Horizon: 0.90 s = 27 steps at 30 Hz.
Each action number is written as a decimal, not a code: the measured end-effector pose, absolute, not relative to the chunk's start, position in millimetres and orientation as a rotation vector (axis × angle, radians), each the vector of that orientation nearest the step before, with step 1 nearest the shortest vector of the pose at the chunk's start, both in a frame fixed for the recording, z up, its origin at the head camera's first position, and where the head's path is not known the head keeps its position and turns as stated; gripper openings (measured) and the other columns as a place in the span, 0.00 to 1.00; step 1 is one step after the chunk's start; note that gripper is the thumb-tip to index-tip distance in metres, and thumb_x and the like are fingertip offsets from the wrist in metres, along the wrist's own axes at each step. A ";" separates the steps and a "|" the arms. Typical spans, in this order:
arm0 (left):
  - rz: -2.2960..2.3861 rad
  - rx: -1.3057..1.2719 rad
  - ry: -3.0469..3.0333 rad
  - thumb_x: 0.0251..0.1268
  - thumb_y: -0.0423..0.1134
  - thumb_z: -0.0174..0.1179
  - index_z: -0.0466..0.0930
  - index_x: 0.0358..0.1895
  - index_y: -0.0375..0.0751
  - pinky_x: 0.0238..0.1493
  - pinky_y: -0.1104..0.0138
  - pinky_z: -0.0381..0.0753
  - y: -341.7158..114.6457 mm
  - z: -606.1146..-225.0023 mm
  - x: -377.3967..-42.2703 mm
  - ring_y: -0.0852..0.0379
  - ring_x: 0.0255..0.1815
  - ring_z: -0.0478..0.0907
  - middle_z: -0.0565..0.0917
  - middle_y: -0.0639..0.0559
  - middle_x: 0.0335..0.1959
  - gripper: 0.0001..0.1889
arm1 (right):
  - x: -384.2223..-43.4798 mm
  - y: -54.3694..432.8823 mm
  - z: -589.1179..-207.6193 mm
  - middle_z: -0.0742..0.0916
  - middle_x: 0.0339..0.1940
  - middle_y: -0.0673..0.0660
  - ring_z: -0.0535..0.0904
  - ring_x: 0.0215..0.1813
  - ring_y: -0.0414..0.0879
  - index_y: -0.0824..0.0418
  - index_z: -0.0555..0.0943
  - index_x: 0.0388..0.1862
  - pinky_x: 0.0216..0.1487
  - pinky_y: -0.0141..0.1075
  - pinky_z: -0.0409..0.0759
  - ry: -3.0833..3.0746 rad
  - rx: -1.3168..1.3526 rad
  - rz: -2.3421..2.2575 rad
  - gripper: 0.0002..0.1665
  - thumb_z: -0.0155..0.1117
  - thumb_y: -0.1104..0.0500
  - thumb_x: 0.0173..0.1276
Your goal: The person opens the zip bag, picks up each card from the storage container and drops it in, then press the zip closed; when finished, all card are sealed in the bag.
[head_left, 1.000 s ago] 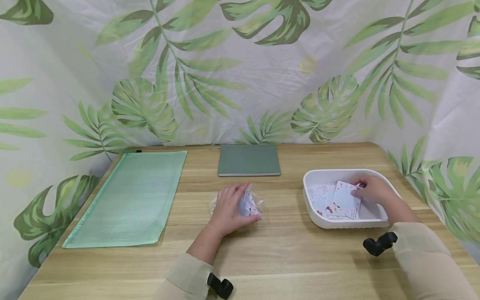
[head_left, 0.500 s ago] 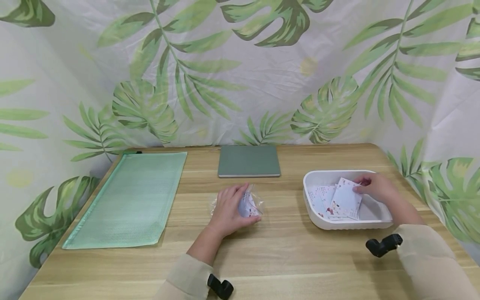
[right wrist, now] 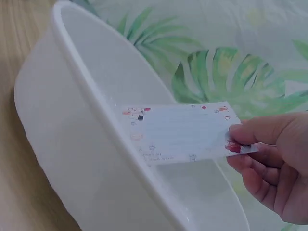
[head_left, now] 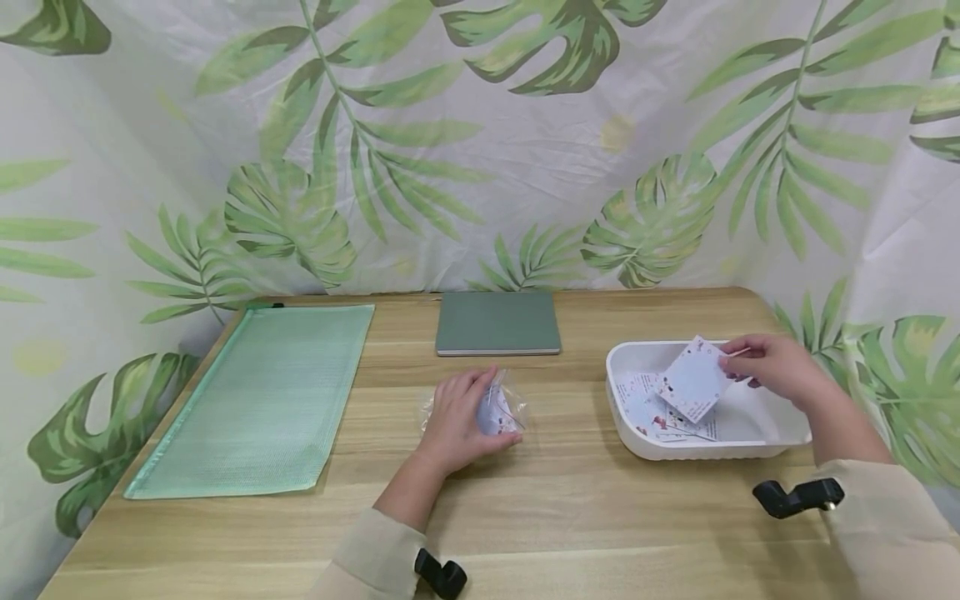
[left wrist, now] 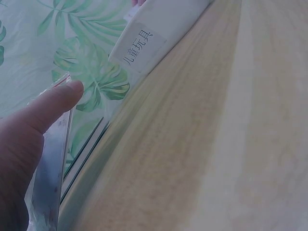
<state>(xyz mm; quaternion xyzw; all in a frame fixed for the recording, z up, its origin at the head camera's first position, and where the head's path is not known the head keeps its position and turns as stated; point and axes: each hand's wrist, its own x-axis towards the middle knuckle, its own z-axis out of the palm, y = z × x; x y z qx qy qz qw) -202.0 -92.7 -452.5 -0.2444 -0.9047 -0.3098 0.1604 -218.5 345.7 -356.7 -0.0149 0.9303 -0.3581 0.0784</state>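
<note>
My right hand [head_left: 780, 367] pinches a square sheet of note paper [head_left: 692, 380] by one corner, between thumb and fingers. Pale blue with small printed pictures along its border, the sheet is tilted over the white plastic basin [head_left: 693, 451]. Several similar note sheets [head_left: 641, 398] lie in the basin's left part. In mid-table my left hand [head_left: 453, 425] holds a clear plastic bag [head_left: 504, 408] with matching note paper inside; the palm covers part of it. The left wrist view shows the thumb [left wrist: 60, 101] over the bag's edge.
A closed green notebook [head_left: 498, 323] lies at the back centre of the wooden table [head_left: 562, 517]. Flat on the left is a green mesh zip pouch [head_left: 258, 400]. A leaf-patterned curtain [head_left: 540, 192] hangs behind. The basin's side bears a printed label [left wrist: 139, 47].
My right hand has risen and moved right, lifting the note sheet off the others and turning it. The left hand and the plastic bag have stayed in place.
</note>
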 end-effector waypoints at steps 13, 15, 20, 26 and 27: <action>-0.880 -0.701 -2.585 0.37 0.58 0.75 0.69 0.68 0.38 0.64 0.47 0.63 -92.8 -452.4 -201.9 0.40 0.61 0.69 0.76 0.41 0.58 0.50 | -198.4 290.5 -352.4 0.85 0.29 0.29 0.81 0.36 0.28 0.69 0.72 0.66 0.35 0.30 0.80 2.758 -0.038 -1.474 0.31 0.62 0.53 0.71; -0.886 -0.699 -2.588 0.37 0.58 0.75 0.69 0.68 0.38 0.65 0.47 0.63 -92.8 -452.5 -201.8 0.39 0.62 0.69 0.76 0.41 0.59 0.50 | -195.5 277.2 -354.9 0.85 0.27 0.28 0.79 0.35 0.28 0.67 0.74 0.65 0.33 0.30 0.77 2.769 -0.015 -1.526 0.30 0.63 0.53 0.69; -0.893 -0.692 -2.602 0.37 0.58 0.75 0.69 0.69 0.39 0.65 0.47 0.62 -92.8 -452.2 -201.2 0.39 0.62 0.69 0.75 0.40 0.60 0.51 | -190.9 241.3 -361.3 0.85 0.26 0.30 0.80 0.31 0.29 0.72 0.74 0.63 0.34 0.27 0.79 2.699 -0.022 -1.730 0.28 0.63 0.59 0.68; -0.883 -0.690 -2.611 0.38 0.58 0.75 0.68 0.70 0.39 0.65 0.47 0.62 -92.8 -452.0 -201.3 0.40 0.63 0.68 0.75 0.41 0.60 0.51 | -186.8 201.9 -372.5 0.86 0.26 0.39 0.82 0.29 0.32 0.71 0.76 0.62 0.36 0.27 0.83 2.605 0.008 -1.824 0.25 0.64 0.63 0.67; -0.883 -0.691 -2.611 0.38 0.58 0.75 0.68 0.69 0.39 0.65 0.47 0.62 -92.8 -451.8 -201.3 0.40 0.63 0.68 0.75 0.41 0.60 0.51 | -186.2 196.0 -375.1 0.86 0.26 0.40 0.83 0.29 0.33 0.71 0.76 0.61 0.36 0.27 0.83 2.593 0.013 -1.840 0.25 0.64 0.63 0.67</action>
